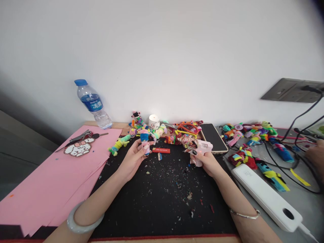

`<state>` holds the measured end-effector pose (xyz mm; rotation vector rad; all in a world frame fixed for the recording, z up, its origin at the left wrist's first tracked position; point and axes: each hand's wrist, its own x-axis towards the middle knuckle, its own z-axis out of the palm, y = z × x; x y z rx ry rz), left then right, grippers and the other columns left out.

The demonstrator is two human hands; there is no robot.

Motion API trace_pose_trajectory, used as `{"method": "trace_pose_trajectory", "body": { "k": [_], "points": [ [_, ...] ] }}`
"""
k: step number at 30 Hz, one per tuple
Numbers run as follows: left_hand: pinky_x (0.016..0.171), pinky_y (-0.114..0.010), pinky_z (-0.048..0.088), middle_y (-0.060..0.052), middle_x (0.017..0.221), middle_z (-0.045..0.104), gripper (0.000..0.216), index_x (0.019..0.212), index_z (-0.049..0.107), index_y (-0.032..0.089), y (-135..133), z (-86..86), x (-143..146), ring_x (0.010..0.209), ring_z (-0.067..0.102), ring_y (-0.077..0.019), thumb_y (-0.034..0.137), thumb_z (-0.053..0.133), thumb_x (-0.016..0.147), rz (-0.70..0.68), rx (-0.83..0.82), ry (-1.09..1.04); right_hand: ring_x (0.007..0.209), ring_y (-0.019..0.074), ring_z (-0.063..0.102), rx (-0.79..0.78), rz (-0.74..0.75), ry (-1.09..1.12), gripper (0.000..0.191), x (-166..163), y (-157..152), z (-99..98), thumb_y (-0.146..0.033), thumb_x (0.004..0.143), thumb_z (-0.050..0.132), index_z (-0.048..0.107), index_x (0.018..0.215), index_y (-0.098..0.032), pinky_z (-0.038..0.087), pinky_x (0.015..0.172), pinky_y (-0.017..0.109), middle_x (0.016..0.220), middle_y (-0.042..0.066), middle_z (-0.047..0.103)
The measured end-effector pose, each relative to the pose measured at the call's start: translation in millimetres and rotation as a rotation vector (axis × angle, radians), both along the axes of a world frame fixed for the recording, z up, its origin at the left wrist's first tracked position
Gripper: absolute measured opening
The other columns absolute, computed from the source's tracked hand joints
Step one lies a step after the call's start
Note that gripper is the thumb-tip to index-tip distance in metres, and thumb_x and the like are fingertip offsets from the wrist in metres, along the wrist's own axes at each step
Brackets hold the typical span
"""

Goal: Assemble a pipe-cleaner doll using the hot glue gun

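My left hand (133,158) is closed around a small fuzzy pipe-cleaner figure (144,139) in blue, pink and white, held upright above the black mat (162,209). In my right hand (206,162) is a pale pink hot glue gun (202,147), gripped by its handle; its nozzle end overlaps a bundle of fuzzy pieces, so the tip cannot be made out. Between my hands lie a flat red stick with printing (161,150) and a small blue-and-white scrap (159,156). A yellow-green pipe-cleaner piece (118,144) lies left of the figure.
Pink sheets (55,182) carry a pixel-pattern piece (78,148) at left. A water bottle (92,103) leans on the wall. Behind the mat are a white cup (154,121), scissors (187,130) and a phone (214,136). A white power strip-like device (265,197), cables and another person's hand (316,157) are right.
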<state>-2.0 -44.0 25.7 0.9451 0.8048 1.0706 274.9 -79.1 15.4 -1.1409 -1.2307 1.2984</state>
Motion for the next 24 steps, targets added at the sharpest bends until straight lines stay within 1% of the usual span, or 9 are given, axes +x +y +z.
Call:
{"method": "trace_pose_trajectory", "body": {
  "k": [3,7,10,13,15,18,20,24],
  "points": [
    [0.072,-0.025,0.046,-0.003,0.107,0.062,0.020,0.099,0.054,0.023,-0.1,0.5,1.1,0.080,0.058,-0.0111,0.031,0.059,0.081,-0.010,-0.019,-0.040,0.048,0.0111,0.045,0.002,-0.005,-0.004,0.031,-1.0,-0.8,0.3,-0.046,0.073,0.064,0.054,0.079,-0.017,0.041,0.050,0.026,0.053,-0.004,0.049],
    [0.080,-0.029,0.048,-0.002,0.097,0.062,0.016,0.095,0.058,0.021,0.8,-0.7,1.2,0.083,0.061,-0.0131,0.029,0.060,0.080,-0.017,-0.099,-0.128,0.049,0.0107,0.046,0.002,-0.050,-0.089,0.032,-1.8,-3.1,-2.2,-0.041,0.069,0.069,0.054,0.085,-0.017,0.039,0.048,0.023,0.058,-0.003,0.054],
    [0.083,-0.031,0.049,-0.004,0.099,0.064,0.017,0.095,0.060,0.018,1.2,-1.6,0.4,0.085,0.062,-0.0148,0.027,0.059,0.082,-0.057,-0.134,-0.160,0.050,0.0100,0.047,0.000,-0.046,-0.180,0.031,-1.5,-4.4,-5.9,-0.038,0.069,0.070,0.056,0.086,-0.016,0.040,0.049,0.023,0.061,-0.003,0.055],
    [0.076,-0.028,0.051,-0.006,0.098,0.066,0.018,0.097,0.061,0.017,0.8,-1.2,-0.2,0.079,0.064,-0.0137,0.027,0.058,0.083,-0.100,-0.144,-0.193,0.050,0.0094,0.047,0.005,-0.061,-0.215,0.028,-1.2,-4.8,-8.7,-0.038,0.071,0.068,0.056,0.084,-0.016,0.040,0.049,0.022,0.061,-0.003,0.054],
    [0.072,-0.025,0.052,-0.007,0.096,0.067,0.018,0.098,0.061,0.016,0.4,-0.3,0.0,0.075,0.064,-0.0125,0.026,0.058,0.083,-0.105,-0.151,-0.205,0.050,0.0093,0.046,0.000,-0.070,-0.230,0.027,-1.2,-4.9,-9.2,-0.038,0.071,0.067,0.056,0.080,-0.016,0.040,0.049,0.022,0.060,-0.003,0.053],
    [0.071,-0.025,0.053,-0.007,0.094,0.067,0.020,0.100,0.061,0.016,0.3,0.8,0.9,0.073,0.064,-0.0125,0.023,0.060,0.081,-0.095,-0.164,-0.214,0.051,0.0094,0.046,-0.011,-0.075,-0.248,0.026,-1.6,-5.2,-8.3,-0.038,0.071,0.067,0.055,0.080,-0.016,0.040,0.050,0.022,0.061,-0.003,0.052],
    [0.072,-0.027,0.053,-0.006,0.095,0.067,0.022,0.102,0.059,0.018,0.5,0.7,1.3,0.075,0.064,-0.0134,0.023,0.061,0.081,-0.087,-0.174,-0.220,0.051,0.0095,0.045,-0.014,-0.080,-0.252,0.026,-1.9,-5.4,-7.5,-0.037,0.072,0.066,0.055,0.081,-0.016,0.041,0.051,0.022,0.062,-0.003,0.053],
    [0.079,-0.031,0.053,-0.004,0.100,0.065,0.023,0.103,0.058,0.022,0.0,-1.1,0.6,0.086,0.063,-0.0150,0.019,0.061,0.080,-0.083,-0.185,-0.205,0.052,0.0093,0.045,-0.016,-0.073,-0.247,0.026,-2.1,-5.2,-7.7,-0.038,0.072,0.066,0.055,0.081,-0.016,0.040,0.051,0.022,0.062,-0.003,0.052]
  ]
}}
